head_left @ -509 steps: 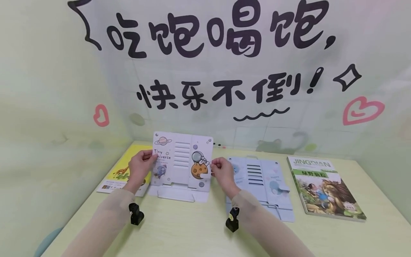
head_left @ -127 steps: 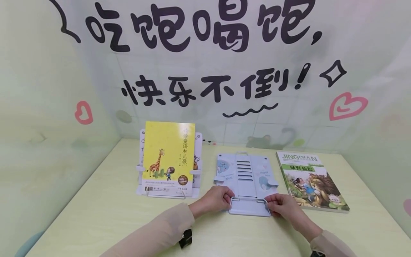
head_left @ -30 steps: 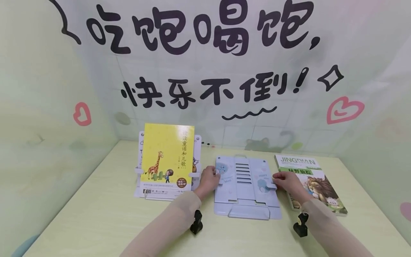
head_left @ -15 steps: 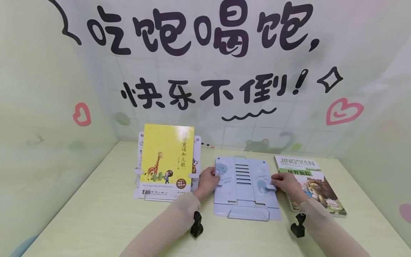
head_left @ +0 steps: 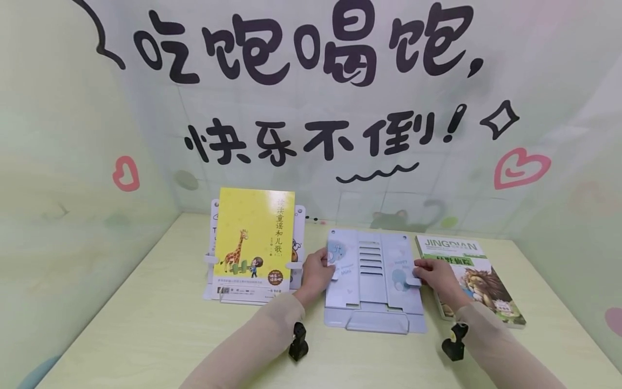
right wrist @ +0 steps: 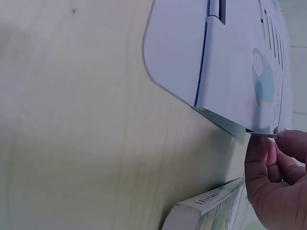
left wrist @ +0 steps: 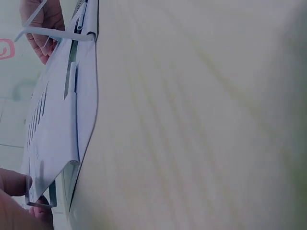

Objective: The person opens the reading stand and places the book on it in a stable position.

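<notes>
In the middle of the table, the blue stand has its panel tilted up off its base, and the person has a hand at each side of it. The left hand pinches the panel's left edge near a clip, thumb on the front and fingers behind; the right hand does the same at the right edge, thumb and forefinger nearly together around it by the other clip. Neither hand holds anything else. Of the two stands, one looks finished: the white stand, to the left, is upright and bears the yellow book, with a clip over each side of the cover. The blue one seems only partly set up. Its wire rest juts forward at the foot and both clips stick out, but the hands are on the panel, so its angle is probably not settled; whether a support behind it has caught cannot be told. No book rests on it, and the green book lies flat just to its right, partly hidden by the right hand. By that measure, the work looks a little past half done.
</notes>
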